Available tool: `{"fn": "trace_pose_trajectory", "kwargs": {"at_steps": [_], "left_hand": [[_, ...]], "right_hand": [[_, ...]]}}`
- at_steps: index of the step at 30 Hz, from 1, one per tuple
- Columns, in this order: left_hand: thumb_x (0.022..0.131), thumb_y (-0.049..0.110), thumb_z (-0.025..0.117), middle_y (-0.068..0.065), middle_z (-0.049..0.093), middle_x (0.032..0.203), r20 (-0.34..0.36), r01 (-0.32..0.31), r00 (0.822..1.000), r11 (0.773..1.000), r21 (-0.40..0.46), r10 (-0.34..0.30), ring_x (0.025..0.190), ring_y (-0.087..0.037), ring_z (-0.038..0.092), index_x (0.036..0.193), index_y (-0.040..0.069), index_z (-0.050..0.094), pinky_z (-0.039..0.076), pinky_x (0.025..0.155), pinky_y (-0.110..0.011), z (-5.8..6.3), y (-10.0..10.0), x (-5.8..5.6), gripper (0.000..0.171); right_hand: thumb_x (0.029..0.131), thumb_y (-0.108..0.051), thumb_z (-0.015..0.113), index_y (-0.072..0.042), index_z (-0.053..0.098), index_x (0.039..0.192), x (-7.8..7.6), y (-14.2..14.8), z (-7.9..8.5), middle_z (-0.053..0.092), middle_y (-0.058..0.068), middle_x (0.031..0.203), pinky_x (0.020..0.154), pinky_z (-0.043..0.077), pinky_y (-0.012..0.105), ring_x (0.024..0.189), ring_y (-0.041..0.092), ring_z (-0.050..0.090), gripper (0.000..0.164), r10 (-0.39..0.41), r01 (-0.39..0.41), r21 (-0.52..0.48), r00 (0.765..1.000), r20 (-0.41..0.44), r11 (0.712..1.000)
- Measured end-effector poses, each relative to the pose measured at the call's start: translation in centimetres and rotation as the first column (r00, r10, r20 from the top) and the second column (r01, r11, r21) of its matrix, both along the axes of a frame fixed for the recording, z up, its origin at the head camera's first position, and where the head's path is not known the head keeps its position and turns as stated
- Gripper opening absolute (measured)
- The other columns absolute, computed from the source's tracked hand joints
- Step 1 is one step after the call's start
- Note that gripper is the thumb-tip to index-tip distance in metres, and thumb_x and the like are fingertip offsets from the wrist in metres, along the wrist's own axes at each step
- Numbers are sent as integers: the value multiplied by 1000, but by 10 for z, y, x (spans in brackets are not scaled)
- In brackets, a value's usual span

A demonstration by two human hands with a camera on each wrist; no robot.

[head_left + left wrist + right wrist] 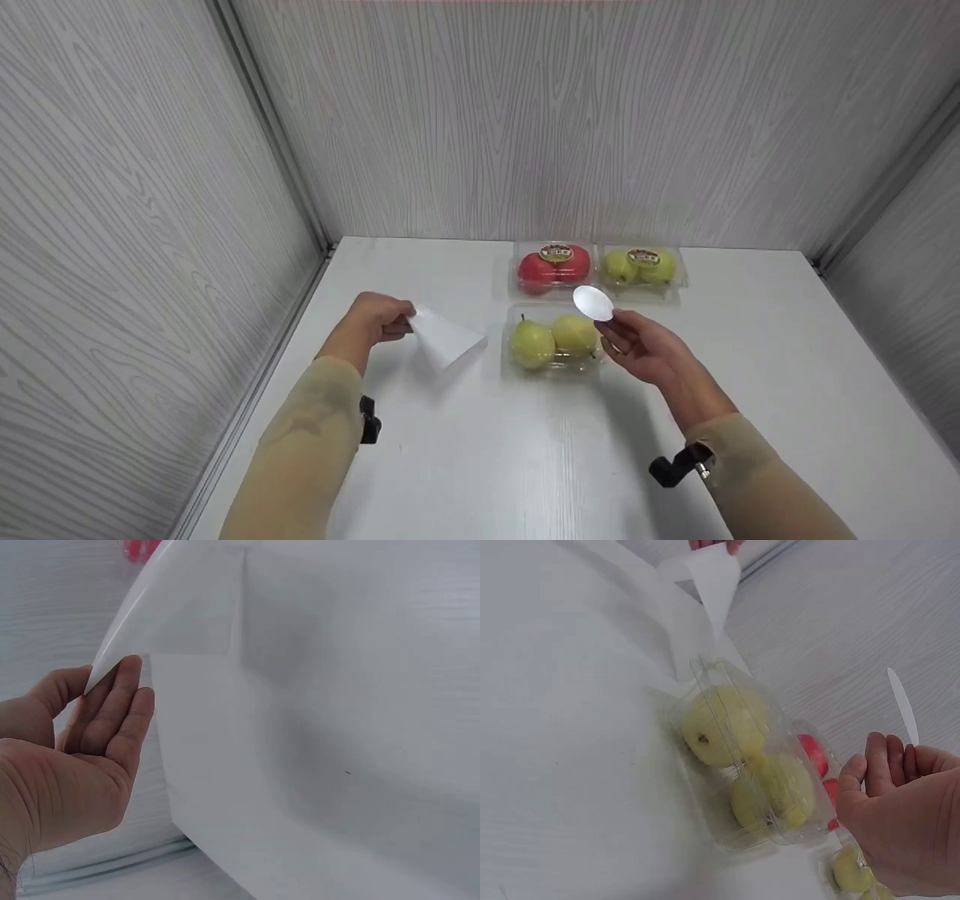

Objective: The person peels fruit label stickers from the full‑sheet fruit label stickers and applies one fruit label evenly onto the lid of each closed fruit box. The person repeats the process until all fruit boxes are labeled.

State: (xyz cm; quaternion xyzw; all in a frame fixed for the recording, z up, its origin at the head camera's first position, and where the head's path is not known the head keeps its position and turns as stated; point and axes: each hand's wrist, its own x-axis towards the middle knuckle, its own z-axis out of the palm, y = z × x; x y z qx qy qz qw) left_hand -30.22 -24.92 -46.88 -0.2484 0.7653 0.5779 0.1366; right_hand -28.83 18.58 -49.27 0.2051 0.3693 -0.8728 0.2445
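Note:
My left hand point(379, 315) pinches the corner of a thin white paper sheet point(444, 336), which bends and droops above the table. In the left wrist view the sheet point(206, 727) curls up glossy from between thumb and fingers. My right hand point(643, 346) holds a thin oval label point(593, 303) by its edge, white face showing; the right wrist view shows the label point(902, 705) nearly edge-on. Just left of this hand sits a clear plastic box point(551, 369) with two yellow-green pears point(533, 343). No label shows on its lid.
Behind the pear box, two more clear boxes stand side by side with oval labels on top. One holds red fruit point(537, 271), the other green fruit point(658, 265). Wood-grain panels point(480, 120) enclose the white table point(480, 465) at back and sides.

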Motion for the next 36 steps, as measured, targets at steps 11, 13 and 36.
{"fn": "trace_pose_trajectory", "kwargs": {"at_steps": [11,13,36], "left_hand": [[98,3,64,-10,74,71,117,-141,983,989,-34,144,69,-18,76,96,-4,67,62,83,-36,-37,-73,41,8],[98,2,63,-10,74,71,132,-160,978,986,-43,164,69,-19,75,95,-4,66,62,85,-37,-40,-78,47,8],[108,29,50,-33,57,146,133,-148,976,971,-188,174,130,-40,62,153,-14,41,51,107,-45,-12,-86,41,63]], "right_hand": [[108,-11,61,-2,76,93,2,7,-6,80,13,96,105,51,35,97,19,78,23,-23,23,-25,1000,19,999],[108,-11,61,-2,75,93,2,7,-7,80,13,96,105,51,35,97,20,78,23,-26,26,-27,999,24,999],[108,-12,62,-3,75,96,4,6,-8,80,12,97,102,53,35,99,20,78,20,-34,33,32,999,13,999]]}}
